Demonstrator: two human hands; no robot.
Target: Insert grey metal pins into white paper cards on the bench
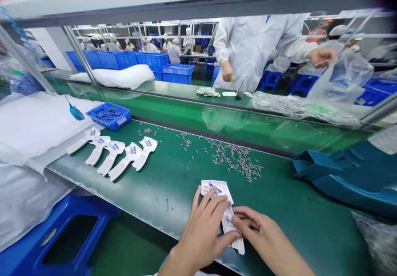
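Observation:
A white plastic handle shell point(227, 193) lies on the green bench, its hollow side up, with blue pieces in its wide upper end and small metal bits in its grip. My left hand point(206, 222) holds it steady from the left, fingers across its upper part and thumb at its lower end. At the shell's right edge, my right hand point(259, 228) has thumb and fingers pinched together beside the metal bits; whatever is between the fingertips is hidden. Loose small metal parts point(238, 160) are scattered beyond the shell.
Several similar shells point(125, 160) lie in a row at left, near a blue tray point(115, 123) of blue pieces. A teal bin point(350, 181) stands at right. Behind a low divider, a person in a white coat point(257, 48) handles a clear plastic bag point(341, 73). A blue stool point(62, 230) stands lower left.

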